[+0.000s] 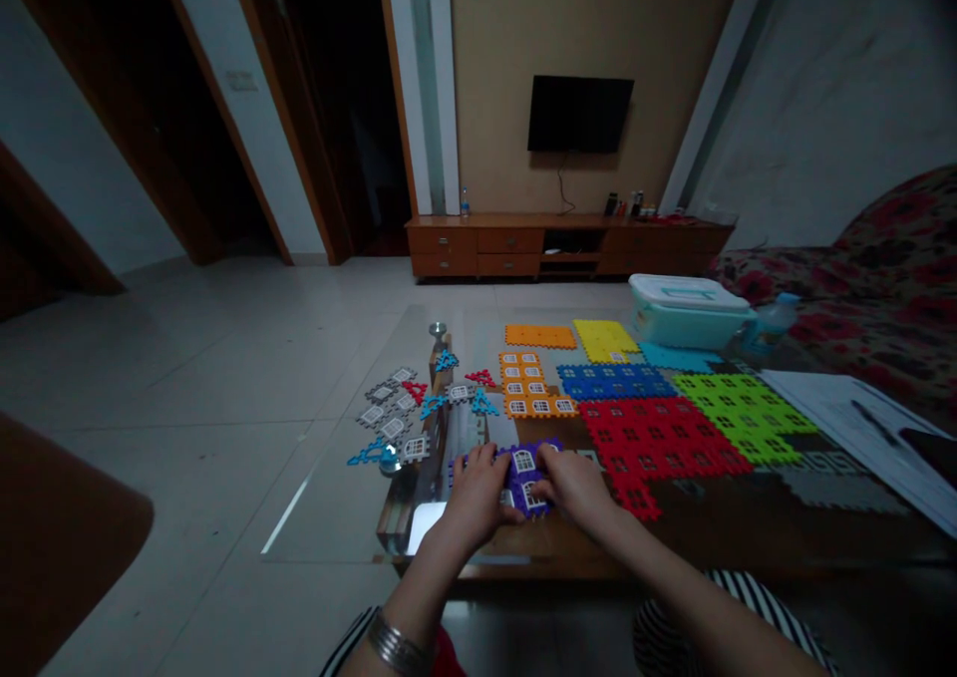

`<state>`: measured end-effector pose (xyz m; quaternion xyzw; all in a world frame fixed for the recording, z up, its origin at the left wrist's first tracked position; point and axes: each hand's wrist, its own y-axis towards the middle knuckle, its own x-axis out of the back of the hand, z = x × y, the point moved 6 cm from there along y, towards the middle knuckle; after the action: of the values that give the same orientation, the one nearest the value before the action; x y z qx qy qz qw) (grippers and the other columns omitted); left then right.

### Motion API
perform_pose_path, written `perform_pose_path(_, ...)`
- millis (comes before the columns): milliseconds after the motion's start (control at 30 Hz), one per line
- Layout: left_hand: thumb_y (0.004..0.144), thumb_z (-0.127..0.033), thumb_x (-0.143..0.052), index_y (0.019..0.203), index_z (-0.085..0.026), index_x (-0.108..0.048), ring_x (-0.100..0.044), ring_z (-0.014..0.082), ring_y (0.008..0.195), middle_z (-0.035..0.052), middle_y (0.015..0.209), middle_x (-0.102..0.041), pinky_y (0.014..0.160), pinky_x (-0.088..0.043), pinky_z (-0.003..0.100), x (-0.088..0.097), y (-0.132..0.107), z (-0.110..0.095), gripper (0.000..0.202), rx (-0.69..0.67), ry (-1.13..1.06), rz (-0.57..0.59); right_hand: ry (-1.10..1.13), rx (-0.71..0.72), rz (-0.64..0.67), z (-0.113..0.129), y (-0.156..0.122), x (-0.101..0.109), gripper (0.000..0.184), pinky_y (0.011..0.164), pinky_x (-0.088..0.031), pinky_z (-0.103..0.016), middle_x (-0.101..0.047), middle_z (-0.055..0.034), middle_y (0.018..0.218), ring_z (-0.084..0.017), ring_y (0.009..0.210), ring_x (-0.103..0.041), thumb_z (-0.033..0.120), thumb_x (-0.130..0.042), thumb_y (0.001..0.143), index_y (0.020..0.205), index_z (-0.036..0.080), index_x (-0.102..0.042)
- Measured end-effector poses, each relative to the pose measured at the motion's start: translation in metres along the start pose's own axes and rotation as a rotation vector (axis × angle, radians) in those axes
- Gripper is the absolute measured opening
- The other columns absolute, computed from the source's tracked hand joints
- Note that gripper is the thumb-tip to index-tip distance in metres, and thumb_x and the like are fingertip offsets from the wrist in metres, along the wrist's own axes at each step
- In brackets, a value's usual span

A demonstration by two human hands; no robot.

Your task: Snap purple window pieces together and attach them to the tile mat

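Note:
Low on the glass table lies a purple interlocking panel (524,460) with white window frames set into it. My left hand (477,488) covers its left part, fingers bent over the panel and thumb at the near edge. From the right, my right hand (577,486) grips the panel's right side, its fingertips by a white window. Both hands hide parts of the purple panel. Just beyond it stands an orange panel (529,386) with white windows, lying flat. A red panel (665,440) with window openings spreads to the right of my right hand.
Grey window pieces (385,403) and blue triangular pieces (368,452) lie loose at the left. Blue (609,382), lime green (737,413) and yellow panels (604,339) lie farther back. A lidded teal box (692,316), a bottle (778,320) and papers (844,408) are at the right.

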<state>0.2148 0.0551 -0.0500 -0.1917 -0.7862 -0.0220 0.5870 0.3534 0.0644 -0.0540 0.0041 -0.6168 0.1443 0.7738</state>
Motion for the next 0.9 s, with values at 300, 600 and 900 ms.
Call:
perform_pose_path(300,0.081,-0.047,-0.066,0.117,-0.015,-0.056,-0.046,0.0324,0.12,0.0141,0.126,-0.053,0.103,-0.033,0.049,-0.007,0.0,-0.012,0.049,0.077,0.058,-0.169,0.096,0.117,-0.089,-0.007,0.007,-0.016,0.009,0.06,-0.028,-0.025,-0.07,-0.0056,0.09,-0.021,0.083,-0.064,0.027,-0.057,0.088,0.093,0.02,-0.059)
perform_pose_path(600,0.083,-0.037,-0.065,0.109,-0.016,-0.058,-0.051,0.0293,0.11,0.0104,0.113,-0.058,0.097,-0.038,0.044,-0.005,0.005,-0.017,0.034,0.193,0.124,-0.286,0.052,0.096,-0.21,-0.002,-0.003,-0.028,0.012,0.057,-0.029,-0.026,-0.07,-0.0055,0.085,-0.021,0.076,-0.066,0.025,-0.047,0.094,0.093,0.02,-0.058)
perform_pose_path(900,0.071,-0.049,-0.071,0.138,-0.024,-0.043,-0.018,0.0331,0.142,0.0136,0.154,-0.025,0.111,-0.017,0.056,-0.003,-0.005,0.013,0.077,0.074,0.015,-0.08,0.341,0.111,-0.384,-0.028,-0.004,0.005,0.025,0.076,-0.042,-0.028,-0.066,-0.0069,0.098,-0.02,0.09,-0.061,0.019,-0.038,0.095,0.098,0.018,-0.062)
